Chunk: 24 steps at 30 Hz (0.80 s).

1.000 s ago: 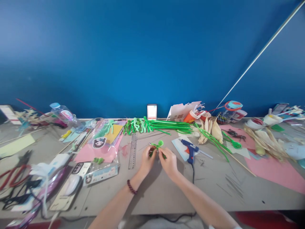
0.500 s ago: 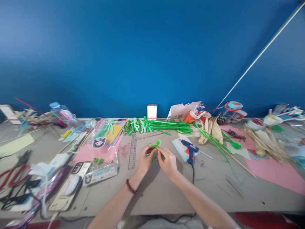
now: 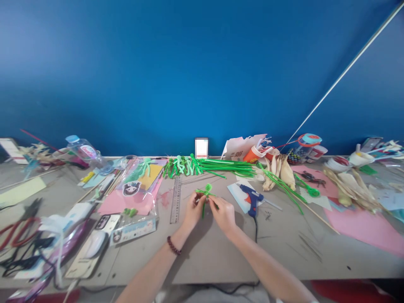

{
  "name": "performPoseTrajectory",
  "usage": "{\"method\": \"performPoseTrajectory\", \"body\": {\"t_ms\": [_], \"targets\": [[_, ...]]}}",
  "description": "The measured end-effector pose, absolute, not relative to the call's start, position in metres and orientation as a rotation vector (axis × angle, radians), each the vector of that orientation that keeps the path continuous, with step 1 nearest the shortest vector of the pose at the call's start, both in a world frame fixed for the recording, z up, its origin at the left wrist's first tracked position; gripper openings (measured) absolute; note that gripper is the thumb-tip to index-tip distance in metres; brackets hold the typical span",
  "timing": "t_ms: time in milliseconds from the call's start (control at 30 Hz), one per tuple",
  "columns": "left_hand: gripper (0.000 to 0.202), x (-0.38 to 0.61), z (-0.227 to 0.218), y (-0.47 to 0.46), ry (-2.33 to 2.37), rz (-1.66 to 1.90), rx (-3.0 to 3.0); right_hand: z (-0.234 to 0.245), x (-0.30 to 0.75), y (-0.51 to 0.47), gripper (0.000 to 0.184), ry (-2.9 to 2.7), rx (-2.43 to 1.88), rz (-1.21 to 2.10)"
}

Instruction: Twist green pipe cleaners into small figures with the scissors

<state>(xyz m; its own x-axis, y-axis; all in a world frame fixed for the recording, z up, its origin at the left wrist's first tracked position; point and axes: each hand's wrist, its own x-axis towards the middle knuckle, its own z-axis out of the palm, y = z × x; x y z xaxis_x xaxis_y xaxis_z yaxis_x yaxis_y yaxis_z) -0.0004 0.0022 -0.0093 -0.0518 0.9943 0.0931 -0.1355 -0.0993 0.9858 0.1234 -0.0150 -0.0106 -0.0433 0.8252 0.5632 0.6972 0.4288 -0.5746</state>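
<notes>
Between my two hands is a bent green pipe cleaner [image 3: 208,188], with a rounded loop on top and ends sticking out to the sides and down. My left hand [image 3: 193,207] pinches it from the left, thumb and fingers together. From the right, my right hand [image 3: 222,210] closes its fingertips on it too. Beyond my hands lie a bundle of straight green pipe cleaners [image 3: 232,166] and a row of twisted green pipe-cleaner pieces [image 3: 183,166]. The fingers partly hide the middle of the held piece.
A metal ruler [image 3: 175,202] lies left of my hands. To the right, a blue glue gun [image 3: 252,198] rests with its cord running to the table's front edge. A phone [image 3: 201,148] stands against the blue wall. Red-handled pliers [image 3: 23,227] and a power bank [image 3: 91,252] are far left.
The green pipe cleaner has shifted slightly left and tilted between my fingers, and more of its downward end shows. Both hands stay almost in place.
</notes>
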Motion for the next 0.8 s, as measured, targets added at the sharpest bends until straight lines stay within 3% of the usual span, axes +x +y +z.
{"method": "performPoseTrajectory", "body": {"t_ms": [333, 800], "targets": [[0.033, 0.0014, -0.011, 0.0023, 0.979, 1.368, 1.036, -0.0125, 0.1228, -0.0164, 0.024, -1.821, -1.299, 0.153], [0.02, -0.0072, -0.0048, 0.0026, 0.702, 1.051, 0.593, -0.0052, 0.1289, -0.0131, 0.026, -1.858, -1.263, -0.045]]}}
